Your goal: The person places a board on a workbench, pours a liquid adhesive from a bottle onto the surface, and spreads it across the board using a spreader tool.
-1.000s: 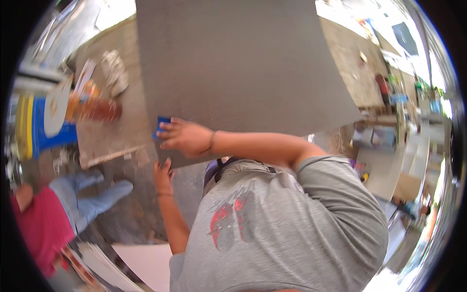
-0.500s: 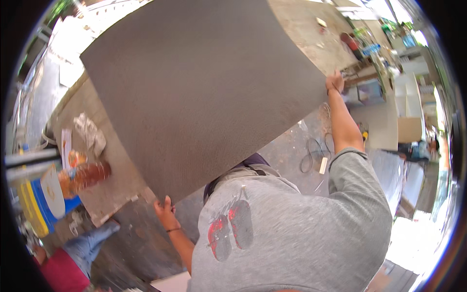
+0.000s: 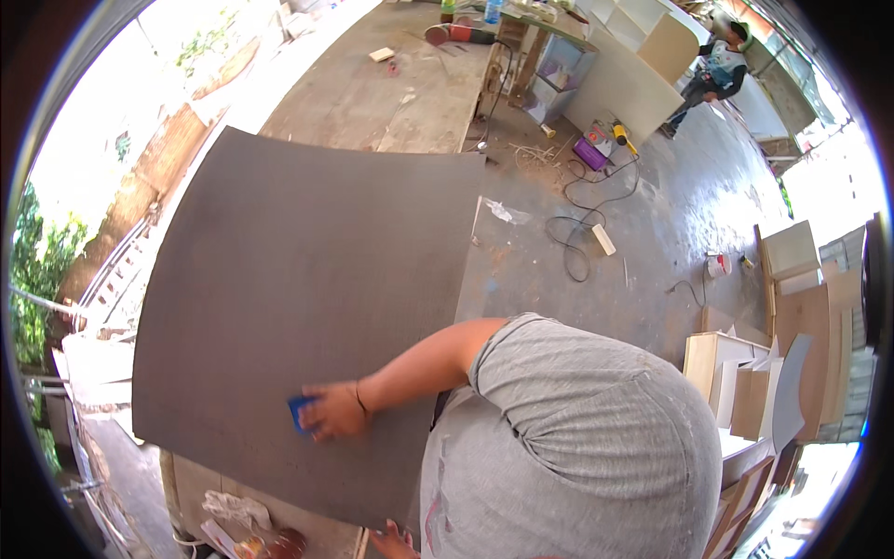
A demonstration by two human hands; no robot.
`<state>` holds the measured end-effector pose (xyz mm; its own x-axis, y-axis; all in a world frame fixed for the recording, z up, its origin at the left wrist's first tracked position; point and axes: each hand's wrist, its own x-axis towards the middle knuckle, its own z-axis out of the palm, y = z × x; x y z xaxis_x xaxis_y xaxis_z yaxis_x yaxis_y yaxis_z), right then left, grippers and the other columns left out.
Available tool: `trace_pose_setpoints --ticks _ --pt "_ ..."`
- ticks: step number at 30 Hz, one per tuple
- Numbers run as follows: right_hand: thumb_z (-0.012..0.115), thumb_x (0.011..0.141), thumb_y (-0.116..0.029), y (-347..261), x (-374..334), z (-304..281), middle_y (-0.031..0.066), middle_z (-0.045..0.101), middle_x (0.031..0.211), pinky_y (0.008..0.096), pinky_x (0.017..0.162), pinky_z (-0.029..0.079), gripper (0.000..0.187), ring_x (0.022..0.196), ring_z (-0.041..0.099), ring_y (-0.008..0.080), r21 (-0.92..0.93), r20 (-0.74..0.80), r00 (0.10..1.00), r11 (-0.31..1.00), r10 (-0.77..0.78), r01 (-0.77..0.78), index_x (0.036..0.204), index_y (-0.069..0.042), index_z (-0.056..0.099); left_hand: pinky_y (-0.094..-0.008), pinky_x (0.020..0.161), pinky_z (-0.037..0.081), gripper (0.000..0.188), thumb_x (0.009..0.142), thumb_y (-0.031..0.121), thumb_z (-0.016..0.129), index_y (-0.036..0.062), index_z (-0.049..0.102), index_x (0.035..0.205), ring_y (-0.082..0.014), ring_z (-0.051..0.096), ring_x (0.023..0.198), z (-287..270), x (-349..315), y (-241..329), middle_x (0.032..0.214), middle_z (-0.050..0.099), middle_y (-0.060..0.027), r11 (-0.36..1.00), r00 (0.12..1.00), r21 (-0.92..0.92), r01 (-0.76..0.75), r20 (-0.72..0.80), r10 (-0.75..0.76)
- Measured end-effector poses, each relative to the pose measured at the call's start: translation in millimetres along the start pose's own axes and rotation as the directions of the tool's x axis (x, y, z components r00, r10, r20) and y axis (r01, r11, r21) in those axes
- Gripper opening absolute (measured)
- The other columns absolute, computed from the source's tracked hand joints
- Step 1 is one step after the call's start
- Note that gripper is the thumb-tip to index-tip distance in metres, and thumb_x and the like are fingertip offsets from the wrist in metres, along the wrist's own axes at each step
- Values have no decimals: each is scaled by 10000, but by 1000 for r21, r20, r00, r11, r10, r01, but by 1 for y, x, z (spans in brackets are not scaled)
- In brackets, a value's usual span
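Observation:
A large dark grey-brown sheet (image 3: 279, 279) lies over a wooden worktop. My right arm reaches across it, and my right hand (image 3: 337, 412), blurred by motion, is closed on a small blue block (image 3: 300, 414) against the sheet's surface. Whether the block is a sponge or a sanding pad I cannot tell. By the sheet's near edge, at the bottom of the view, my left hand (image 3: 393, 540) is partly cut off. Its visible fingers are apart, and nothing shows in them.
Beyond the sheet, a red and black power tool (image 3: 456, 34) and a wood block (image 3: 382, 54) lie on the worktop (image 3: 345, 102). A cable (image 3: 568, 252) loops over the floor at right, near a purple box (image 3: 591, 154). A person (image 3: 717, 70) stands far right.
The raised sheet has come down onto the worktop. Both hands have let go of its edges; my right hand now has the blue block on it. My view has turned.

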<state>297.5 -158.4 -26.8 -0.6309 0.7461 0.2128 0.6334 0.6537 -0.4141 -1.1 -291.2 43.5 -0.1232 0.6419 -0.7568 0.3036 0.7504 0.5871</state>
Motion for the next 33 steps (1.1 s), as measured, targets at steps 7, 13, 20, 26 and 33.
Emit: trace_pose_setpoints --ticks 7,13,20,26,33 --pt "403 840 -230 229 -207 -201 140 470 1259 530 1036 187 433 1198 409 284 -42 -373 99 90 923 -995 1249 -104 467 -374 945 356 652 704 39 522 40 349 1332 -243 478 1109 2 1 19 1250 481 -97 996 980 46 -74 190 64" --pt "423 802 -23 201 -97 -249 86 534 1247 500 1044 227 397 1236 422 271 -79 -705 603 804 373 -589 1181 -71 533 -324 968 346 679 636 -3 435 -47 370 1311 -243 478 1112 12 -3 44 1258 479 -125 969 962 5 -248 -121 247" --pt "444 867 -254 5 42 4 91 350 1403 486 1101 107 482 1327 275 236 189 171 674 695 -718 693 1318 -92 399 -407 911 394 464 913 315 443 -35 467 1215 -360 494 1103 51 63 18 1206 512 -223 941 593 331 72 -773 227" --pt "349 909 -406 1 142 13 86 301 1432 503 1094 72 520 1354 204 224 126 238 743 778 -626 615 1353 -136 363 -434 842 428 449 946 337 385 -28 495 1183 -375 533 1021 66 67 -5 1142 550 -218 930 459 338 144 -855 240" --pt "291 911 -398 181 249 -24 74 211 1472 483 1101 66 564 1373 132 226 -158 -88 983 972 163 -175 1397 -114 265 -425 844 434 460 955 343 374 -43 484 1180 -375 536 1018 70 71 -10 1138 544 -232 919 426 375 121 -856 293"
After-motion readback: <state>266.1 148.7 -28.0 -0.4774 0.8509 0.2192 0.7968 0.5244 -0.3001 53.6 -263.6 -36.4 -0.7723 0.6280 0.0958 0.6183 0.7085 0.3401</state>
